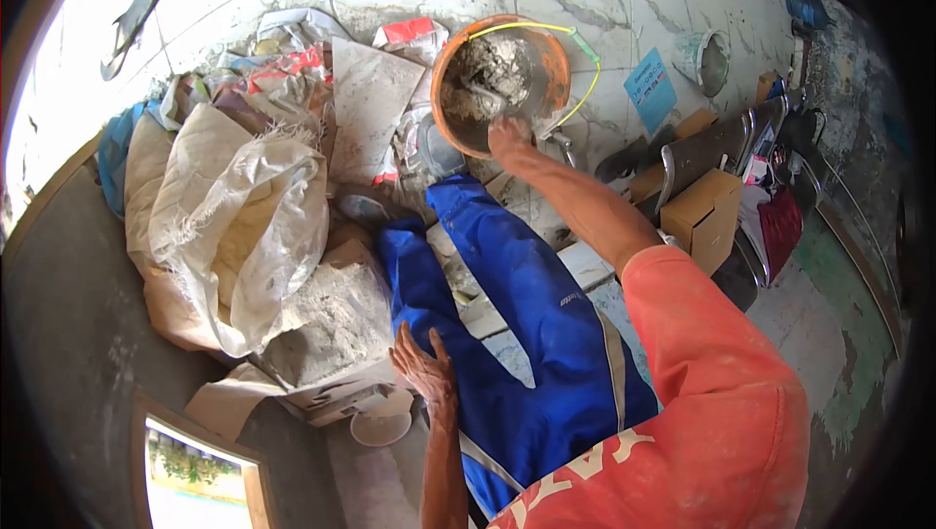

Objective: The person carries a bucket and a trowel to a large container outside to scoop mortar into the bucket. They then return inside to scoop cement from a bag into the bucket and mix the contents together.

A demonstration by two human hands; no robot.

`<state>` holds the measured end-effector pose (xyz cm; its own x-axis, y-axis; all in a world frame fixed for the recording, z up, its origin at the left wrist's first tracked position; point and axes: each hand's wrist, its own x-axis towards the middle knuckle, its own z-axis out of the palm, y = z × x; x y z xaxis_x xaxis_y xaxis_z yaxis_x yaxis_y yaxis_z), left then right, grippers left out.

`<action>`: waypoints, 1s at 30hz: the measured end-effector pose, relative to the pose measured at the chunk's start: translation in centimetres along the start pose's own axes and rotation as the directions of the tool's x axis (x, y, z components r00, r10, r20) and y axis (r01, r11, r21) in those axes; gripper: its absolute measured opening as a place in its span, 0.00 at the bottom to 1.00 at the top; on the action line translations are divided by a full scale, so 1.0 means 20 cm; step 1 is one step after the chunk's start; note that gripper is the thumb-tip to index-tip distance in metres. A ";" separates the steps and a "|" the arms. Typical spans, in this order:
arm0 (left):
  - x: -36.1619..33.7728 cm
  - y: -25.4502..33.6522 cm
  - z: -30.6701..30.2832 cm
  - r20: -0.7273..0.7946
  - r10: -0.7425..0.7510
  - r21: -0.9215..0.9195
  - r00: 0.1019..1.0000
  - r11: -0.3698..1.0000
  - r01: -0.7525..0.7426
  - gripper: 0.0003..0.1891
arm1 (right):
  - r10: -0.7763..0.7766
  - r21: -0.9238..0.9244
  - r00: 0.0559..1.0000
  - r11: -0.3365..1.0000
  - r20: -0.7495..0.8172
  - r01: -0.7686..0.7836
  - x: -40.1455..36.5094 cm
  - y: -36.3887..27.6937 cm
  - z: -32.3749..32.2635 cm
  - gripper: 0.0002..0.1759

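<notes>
An orange-brown bucket (445, 119) stands on the floor at the upper middle, with whitish-grey lumpy material (495, 63) inside and a yellow-green handle. My right hand (511, 136) is closed at the bucket's near rim, its fingers reaching inside. A greyish tool-like shape shows just beyond them, but what the hand grips is too unclear to name. Lower down, my left hand (423, 365) has its fingers apart and holds nothing. It is beside the leg of the blue trousers (526, 285), close to an opened bag of grey powder (336, 319).
A white woven sack (175, 207) lies at the left, near crumpled bags and a dusty board (366, 105). At the right are a cardboard box (702, 220), metal-framed seats, a blue sheet (650, 90) and a whitish bucket (715, 63). A sandal (130, 30) lies upper left.
</notes>
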<state>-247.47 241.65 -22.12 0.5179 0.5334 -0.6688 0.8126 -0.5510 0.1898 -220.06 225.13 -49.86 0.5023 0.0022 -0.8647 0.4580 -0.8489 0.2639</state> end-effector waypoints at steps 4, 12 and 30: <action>0.01 -0.03 -0.01 0.006 -0.009 -0.068 1.000 0.998 0.009 0.24 | -0.294 -0.027 0.896 0.953 -0.332 0.302 -0.26 0.28 0.11 0.16; 0.03 0.00 -0.01 0.011 0.033 -0.050 0.999 0.998 -0.032 0.23 | -0.149 0.868 0.873 -0.117 0.465 -0.482 0.01 0.29 -0.26 0.16; 0.08 0.01 -0.03 -0.025 0.068 -0.036 0.997 0.997 -0.069 0.22 | -0.053 0.232 0.958 0.965 -0.282 0.122 0.13 0.30 -0.25 0.12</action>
<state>-246.41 242.72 -22.70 0.5784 0.5108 -0.6360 0.7843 -0.5627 0.2613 -212.30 222.68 -48.33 0.6640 0.1964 -0.7215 0.3332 -0.9415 0.0503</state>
